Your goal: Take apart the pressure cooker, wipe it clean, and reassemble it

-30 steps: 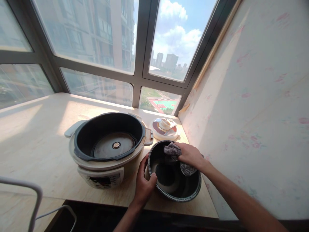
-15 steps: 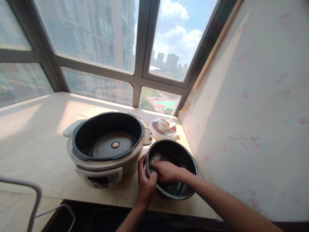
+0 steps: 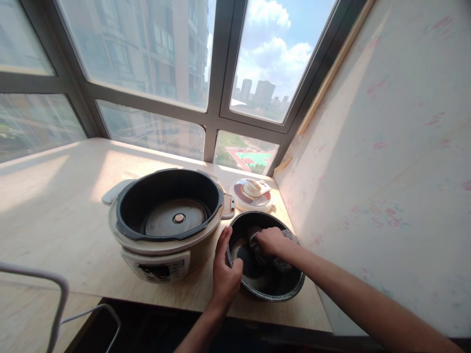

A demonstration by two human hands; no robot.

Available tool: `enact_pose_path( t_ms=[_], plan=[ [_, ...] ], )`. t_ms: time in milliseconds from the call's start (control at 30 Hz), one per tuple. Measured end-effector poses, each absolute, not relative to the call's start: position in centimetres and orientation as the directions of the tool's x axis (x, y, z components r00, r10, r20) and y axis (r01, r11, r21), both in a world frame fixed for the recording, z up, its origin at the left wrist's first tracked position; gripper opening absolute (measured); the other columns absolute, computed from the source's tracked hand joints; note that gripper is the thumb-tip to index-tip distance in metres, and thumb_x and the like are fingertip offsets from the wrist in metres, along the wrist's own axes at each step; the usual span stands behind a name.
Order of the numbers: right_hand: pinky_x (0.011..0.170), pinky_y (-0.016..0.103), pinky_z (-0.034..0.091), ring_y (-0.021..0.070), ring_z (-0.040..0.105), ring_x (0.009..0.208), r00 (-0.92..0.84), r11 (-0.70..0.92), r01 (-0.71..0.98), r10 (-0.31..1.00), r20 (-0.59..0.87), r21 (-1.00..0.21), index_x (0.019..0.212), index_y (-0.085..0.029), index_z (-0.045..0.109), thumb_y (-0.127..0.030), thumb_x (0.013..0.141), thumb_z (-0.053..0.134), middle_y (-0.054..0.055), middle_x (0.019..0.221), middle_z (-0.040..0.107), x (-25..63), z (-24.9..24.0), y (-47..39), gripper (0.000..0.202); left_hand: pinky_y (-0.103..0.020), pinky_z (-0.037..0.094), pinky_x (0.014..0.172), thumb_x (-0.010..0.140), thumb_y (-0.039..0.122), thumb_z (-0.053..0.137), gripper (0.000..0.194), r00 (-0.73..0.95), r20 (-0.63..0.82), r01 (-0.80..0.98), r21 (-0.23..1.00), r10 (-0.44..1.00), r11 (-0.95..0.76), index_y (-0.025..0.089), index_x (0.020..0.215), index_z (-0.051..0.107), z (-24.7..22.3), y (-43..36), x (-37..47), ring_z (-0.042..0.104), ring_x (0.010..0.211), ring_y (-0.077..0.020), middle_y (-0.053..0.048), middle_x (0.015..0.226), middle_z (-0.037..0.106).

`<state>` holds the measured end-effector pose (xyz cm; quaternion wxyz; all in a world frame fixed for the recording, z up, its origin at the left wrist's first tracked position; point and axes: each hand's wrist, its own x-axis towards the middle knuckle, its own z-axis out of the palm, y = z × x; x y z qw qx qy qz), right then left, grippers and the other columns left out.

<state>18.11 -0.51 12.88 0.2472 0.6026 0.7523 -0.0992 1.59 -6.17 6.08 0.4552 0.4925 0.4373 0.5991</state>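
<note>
A dark inner pot (image 3: 253, 290) sits on the light, marble-patterned ledge. My left hand (image 3: 225, 274) grips its left rim, thumb on the near side and fingers along the outer wall. Inside the pot, my right hand (image 3: 271, 241) is closed on a crumpled greyish cloth (image 3: 282, 264), pressed near the right part of the interior; its fingertips are hidden by the hand and cloth. Left of the pot stands the cream-coloured rice cooker body (image 3: 167, 245), lidless, with its dark inside and round heating plate showing.
Behind the pot lies a round lid (image 3: 252, 193) with a cream knob. A flowered wall (image 3: 386, 196) rises close on the right, windows behind. A white cable or bent tube (image 3: 61, 294) stands at the lower left, near the ledge's front edge.
My right hand has moved with the cloth from the pot's left inner wall to its right side. My left hand stays on the left rim. The view has shifted slightly.
</note>
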Motion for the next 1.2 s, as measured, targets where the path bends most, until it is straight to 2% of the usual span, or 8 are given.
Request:
enact_pose_path(
  t_ms=[167, 300, 467, 633, 767, 900, 1067, 1200],
  plan=[
    [0.082, 0.041, 0.055, 0.0365, 0.071, 0.103, -0.24, 0.317, 0.939, 0.882, -0.404, 0.134, 0.127, -0.013, 0.062, -0.014, 0.079, 0.065, 0.02, 0.116, 0.072, 19.2, 11.9, -0.2, 0.048, -0.039, 0.027, 0.125, 0.067, 0.001, 0.052, 0.076, -0.13, 0.232, -0.076, 0.967, 0.964, -0.243, 0.025, 0.138, 0.061, 6.1, -6.2, 1.7, 0.043, 0.145, -0.0241, -0.004, 0.152, 0.053],
    [0.088, 0.038, 0.051, 0.0331, 0.068, 0.109, -0.283, 0.293, 0.956, 0.891, -0.355, -0.028, 0.127, -0.012, 0.059, -0.015, 0.076, 0.067, 0.02, 0.119, 0.07, 18.6, 10.5, -0.4, 0.052, -0.039, 0.03, 0.123, 0.069, 0.003, 0.053, 0.071, -0.118, 0.241, -0.091, 0.963, 0.963, -0.252, 0.025, 0.135, 0.063, 5.7, -6.3, 1.7, 0.042, 0.145, -0.0239, -0.004, 0.153, 0.052],
    [0.083, 0.034, 0.05, 0.0314, 0.069, 0.106, -0.385, 0.294, 0.917, 0.829, -0.404, -0.27, 0.129, -0.011, 0.055, -0.015, 0.076, 0.066, 0.02, 0.121, 0.07, 15.9, 8.8, -0.4, 0.054, -0.04, 0.032, 0.123, 0.069, 0.004, 0.051, 0.064, -0.112, 0.265, -0.114, 0.954, 0.958, -0.277, 0.024, 0.127, 0.068, 5.4, -6.5, 1.6, 0.041, 0.146, -0.0247, -0.005, 0.154, 0.05],
    [0.081, 0.037, 0.052, 0.0323, 0.071, 0.104, -0.446, 0.306, 0.89, 0.733, -0.513, -0.338, 0.137, -0.011, 0.051, -0.022, 0.083, 0.062, 0.022, 0.119, 0.071, 14.4, 9.4, -0.9, 0.057, -0.043, 0.029, 0.124, 0.069, 0.004, 0.051, 0.06, -0.151, 0.237, -0.111, 0.961, 0.96, -0.255, 0.025, 0.122, 0.07, 5.5, -6.7, 2.0, 0.043, 0.144, -0.0249, -0.005, 0.152, 0.052],
    [0.086, 0.037, 0.052, 0.032, 0.068, 0.111, -0.463, 0.334, 0.886, 0.584, -0.667, -0.323, 0.138, -0.015, 0.054, -0.016, 0.075, 0.066, 0.018, 0.126, 0.069, 15.2, 11.1, -1.5, 0.064, -0.043, 0.03, 0.123, 0.071, 0.005, 0.052, 0.058, -0.167, 0.233, -0.129, 0.958, 0.958, -0.255, 0.024, 0.122, 0.069, 5.5, -6.8, 2.0, 0.043, 0.144, -0.0253, -0.005, 0.151, 0.052],
    [0.08, 0.036, 0.053, 0.0322, 0.07, 0.103, -0.45, 0.385, 0.881, 0.497, -0.742, -0.276, 0.132, -0.021, 0.061, -0.021, 0.066, 0.075, 0.013, 0.119, 0.072, 16.4, 12.2, -2.5, 0.067, -0.043, 0.032, 0.122, 0.071, 0.005, 0.053, 0.06, -0.148, 0.247, -0.136, 0.954, 0.958, -0.267, 0.024, 0.126, 0.067, 5.4, -6.6, 1.8, 0.043, 0.144, -0.0249, -0.006, 0.151, 0.052],
    [0.074, 0.037, 0.052, 0.0322, 0.071, 0.093, -0.455, 0.502, 0.858, 0.638, -0.621, -0.113, 0.133, -0.023, 0.06, -0.021, 0.072, 0.069, 0.013, 0.109, 0.073, 17.4, 12.2, -4.0, 0.061, -0.044, 0.034, 0.121, 0.071, 0.005, 0.054, 0.058, -0.106, 0.252, -0.126, 0.956, 0.962, -0.265, 0.024, 0.124, 0.068, 5.5, -6.5, 1.4, 0.044, 0.144, -0.0258, -0.007, 0.152, 0.051],
    [0.086, 0.041, 0.051, 0.0326, 0.065, 0.106, -0.428, 0.508, 0.859, 0.775, -0.465, 0.055, 0.13, -0.018, 0.059, -0.014, 0.079, 0.061, 0.017, 0.12, 0.066, 18.1, 11.6, -4.5, 0.051, -0.046, 0.033, 0.121, 0.07, 0.006, 0.053, 0.051, -0.095, 0.269, -0.106, 0.954, 0.958, -0.279, 0.024, 0.114, 0.073, 5.6, -6.5, 1.2, 0.043, 0.144, -0.0274, -0.007, 0.152, 0.051]
  ],
)
